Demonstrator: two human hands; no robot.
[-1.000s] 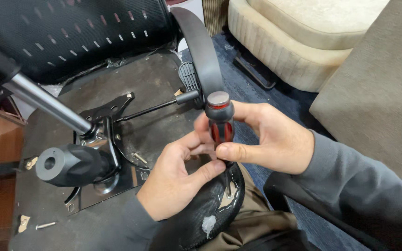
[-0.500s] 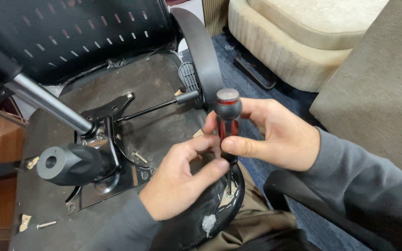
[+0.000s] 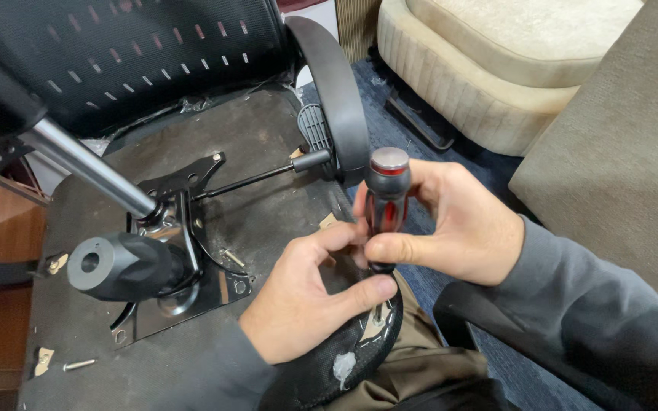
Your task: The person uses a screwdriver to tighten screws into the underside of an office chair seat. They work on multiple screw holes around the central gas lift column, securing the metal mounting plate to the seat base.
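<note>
While the screwdriver (image 3: 387,199) stands upright at the seat underside's (image 3: 268,213) right edge, w/ tip hidden behind fingers, it sits slightly higher and further right than 1 s ago. Right hand (image 3: 451,224) clamped on its handle; left hand (image 3: 310,293) pinches round the shaft, steadying it.

**Count of things in view**

Two hands: left hand (image 3: 298,297), right hand (image 3: 458,228). One red-and-black screwdriver (image 3: 387,199). One upturned office chair seat (image 3: 268,205). One loose screw (image 3: 79,365). One gas-lift cylinder (image 3: 89,169). One black armrest (image 3: 340,91).
</note>
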